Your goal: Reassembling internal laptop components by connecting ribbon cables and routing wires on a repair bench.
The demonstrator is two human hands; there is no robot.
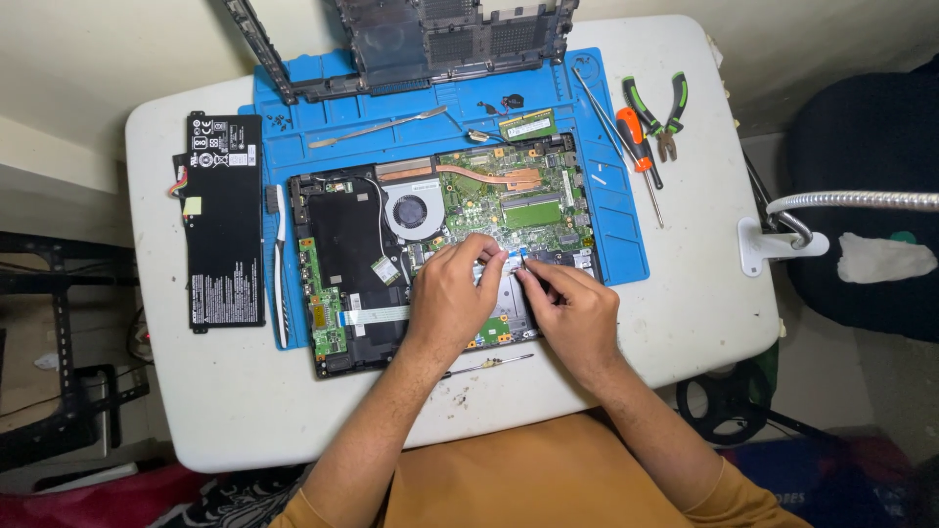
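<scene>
Both hands work inside the opened laptop (391, 264): left hand (450, 293) presses flat, open; right hand (572, 313) pinches a ribbon cable (518, 259) near the worktop's front edge, needing delicate fingertip care.

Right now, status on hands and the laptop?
Both hands, left and right, on opened laptop, fingertips at ribbon connector. Nothing in the way.

Black battery (226, 222), pliers (663, 115), orange screwdriver (636, 140) — all on the white table (694, 293).

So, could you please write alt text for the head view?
Seen from above, a left hand and right hand work inside an opened laptop on a blue mat. A black battery lies left; pliers right.
</scene>
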